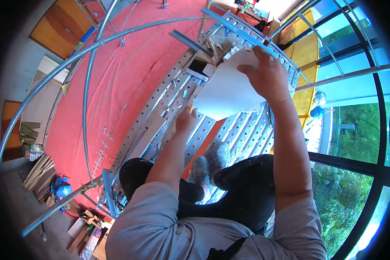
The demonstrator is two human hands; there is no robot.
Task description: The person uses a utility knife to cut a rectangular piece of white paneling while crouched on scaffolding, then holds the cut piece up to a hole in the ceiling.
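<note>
White sheet-board piece (227,89), one, above perforated scaffold planks (246,132): probably light, stiff, fragile at corners. Right hand (268,73) grips its far-right edge; left hand (185,120) clasps a slim yellowish tool (191,108) (type unclear) beside the near-left edge. Best held by opposite edges.

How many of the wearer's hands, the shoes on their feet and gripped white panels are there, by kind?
Left hand and right hand: 2
Grey shoes: 2
White panel: 1
Total: 5
</note>
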